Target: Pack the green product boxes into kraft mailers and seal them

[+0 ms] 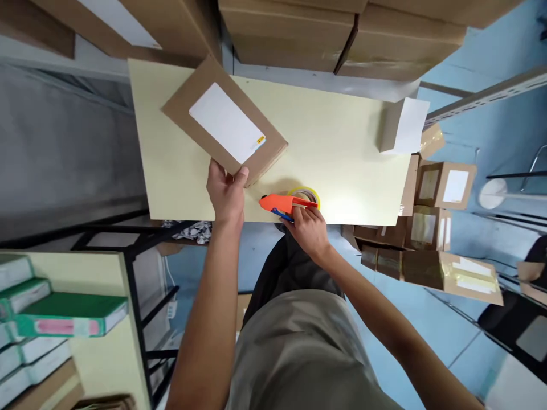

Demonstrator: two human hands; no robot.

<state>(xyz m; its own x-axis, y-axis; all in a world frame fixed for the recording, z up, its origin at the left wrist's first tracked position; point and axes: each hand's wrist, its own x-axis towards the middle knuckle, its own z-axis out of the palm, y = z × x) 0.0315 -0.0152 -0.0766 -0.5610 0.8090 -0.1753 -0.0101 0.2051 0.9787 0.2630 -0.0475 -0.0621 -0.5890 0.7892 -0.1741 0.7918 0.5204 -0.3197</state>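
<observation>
My left hand [227, 191] grips the lower edge of a flat brown cardboard box [182, 108], thumb on top. The box is tilted on a diagonal over the left half of the pale table and bears a white label [224, 121] with a small yellow mark. In my right hand [310, 228], near the table's front edge, is an orange hand tool [277, 202] with a blue lever; its exact kind is unclear. Partly hidden by the tool is a yellow-rimmed roll of tape [304, 191]. I cannot tell whether the tool and roll are joined.
A stack of white paper or labels [408, 126] stands at the right end of the pale table [350, 165]. Large cartons [290, 40] line the back. More boxes [453, 185] are to the right. Green-and-white boxes [72, 313] sit on a side table at lower left.
</observation>
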